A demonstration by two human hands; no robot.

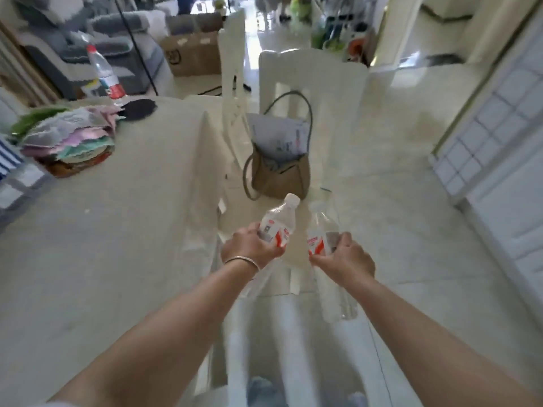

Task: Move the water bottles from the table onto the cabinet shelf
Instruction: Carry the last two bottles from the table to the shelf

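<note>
Each hand (249,245) (345,259) grips a water bottle (277,223) (321,233)

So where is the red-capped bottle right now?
Head view, far left: the red-capped bottle stands upright at the table's far end, behind the stack of cloths, beside a dark round mat.

Clear glossy plastic bottles (277,223), matt cloth on the table (117,230), glossy tiled floor (396,171).

view: single head-worn wide-angle | faces: forward and steeply down | near: both forearms close below lens | covers: counter (117,230) right edge at left, chair (311,80) ahead, floor (411,201) right | blur: heavy
</note>
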